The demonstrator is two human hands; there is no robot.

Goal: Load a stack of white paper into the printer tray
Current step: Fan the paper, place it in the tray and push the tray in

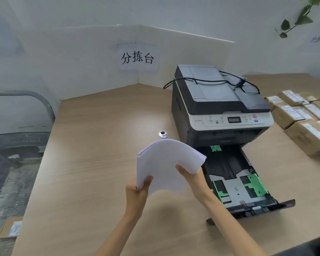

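Both hands (139, 187) (191, 177) grip paper stack (166, 163), arched upward, left of open tray (235, 174).

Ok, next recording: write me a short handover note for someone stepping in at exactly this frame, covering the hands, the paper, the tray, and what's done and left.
Left hand: gripping the paper stack at its near left edge.
Right hand: gripping the stack's right edge; the stack is bowed upward between both hands.
Paper: held above the desk, just left of the tray, not in it.
Printer tray: pulled out of the printer, empty, green guides visible.
Done: tray open, stack picked up.
Left: lower the stack flat between the guides, then push the tray back in.
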